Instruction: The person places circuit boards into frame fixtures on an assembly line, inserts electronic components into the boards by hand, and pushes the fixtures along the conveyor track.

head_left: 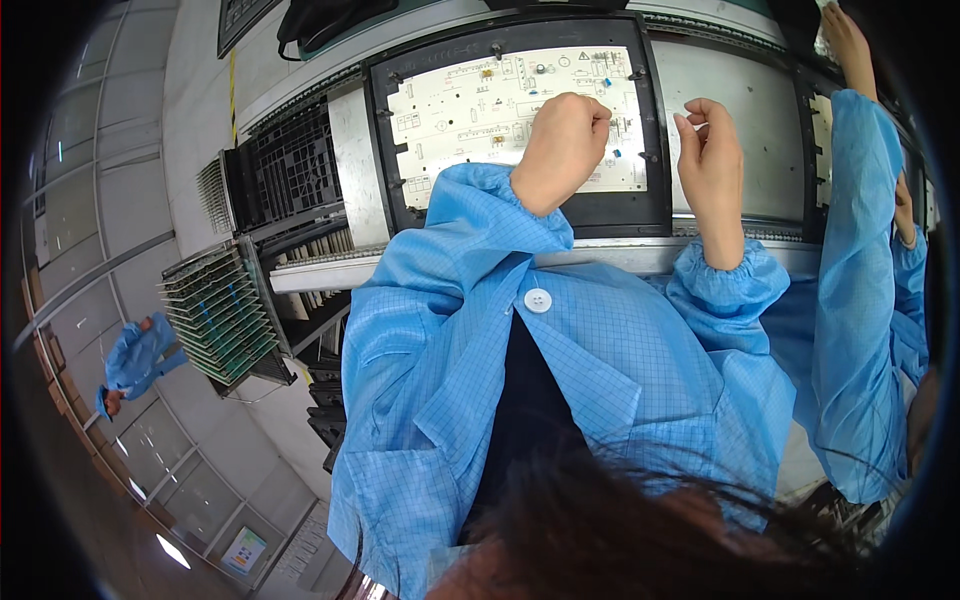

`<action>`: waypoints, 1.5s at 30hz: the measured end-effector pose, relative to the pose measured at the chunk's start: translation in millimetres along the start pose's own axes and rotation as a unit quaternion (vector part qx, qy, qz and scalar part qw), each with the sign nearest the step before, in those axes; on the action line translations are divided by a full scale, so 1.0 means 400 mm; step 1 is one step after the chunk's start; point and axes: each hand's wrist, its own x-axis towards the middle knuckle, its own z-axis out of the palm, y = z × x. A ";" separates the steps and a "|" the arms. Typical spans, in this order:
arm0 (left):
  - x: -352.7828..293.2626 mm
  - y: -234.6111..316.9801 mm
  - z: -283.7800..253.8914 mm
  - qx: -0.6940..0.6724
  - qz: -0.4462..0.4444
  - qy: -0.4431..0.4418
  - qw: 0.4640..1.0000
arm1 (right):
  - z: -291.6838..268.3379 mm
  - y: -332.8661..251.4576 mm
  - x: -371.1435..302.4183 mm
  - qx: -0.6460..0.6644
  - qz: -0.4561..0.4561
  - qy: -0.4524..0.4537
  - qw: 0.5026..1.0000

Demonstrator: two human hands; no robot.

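Here, in the head view, the left hand [562,145] rests as a closed fist on the white circuit board [470,110], which lies in a black carrier frame [620,212] at twelve o'clock on the conveyor surface [740,110]. Whether the fist's grip encloses anything cannot be told; the curled fingers hide the palm and cover part of the board. The right hand [712,165], at one o'clock just beside the frame's right edge, pinches a tiny pale component [697,126] between thumb and forefinger, a narrow grip; the part is too small to identify. Both forearms wear blue cleanroom sleeves [470,235]. At three o'clock a co-worker's blue sleeve [850,260] reaches upward, its hand [848,45] cut off near the dark rim. At nine o'clock a rack of green boards [215,315] stands tilted. Dark hair [640,540] blurs the lower edge.
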 end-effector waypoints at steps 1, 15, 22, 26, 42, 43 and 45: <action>0.001 0.003 0.000 0.001 0.002 -0.003 1.000 | -0.006 0.004 -0.009 0.007 0.011 -0.001 1.000; -0.003 0.029 0.043 0.121 0.076 0.043 0.989 | 0.034 0.051 -0.097 0.039 -0.007 -0.087 0.995; -0.127 -0.033 -0.156 0.098 0.085 0.175 0.976 | -0.033 -0.007 -0.107 -0.113 -0.024 0.003 0.993; -0.271 -0.176 -0.280 0.174 0.021 0.182 0.968 | -0.076 0.056 -0.109 -0.293 0.045 0.125 0.947; -0.316 -0.286 -0.227 -0.069 0.068 0.007 0.995 | 0.208 -0.330 -0.267 0.042 -0.141 0.095 0.985; -0.317 -0.293 -0.230 -0.067 0.054 0.031 0.996 | 0.224 -0.341 -0.267 0.064 -0.127 0.071 0.987; -0.340 -0.307 -0.232 -0.019 0.112 0.012 0.993 | 0.255 -0.370 -0.275 0.122 -0.115 0.018 0.986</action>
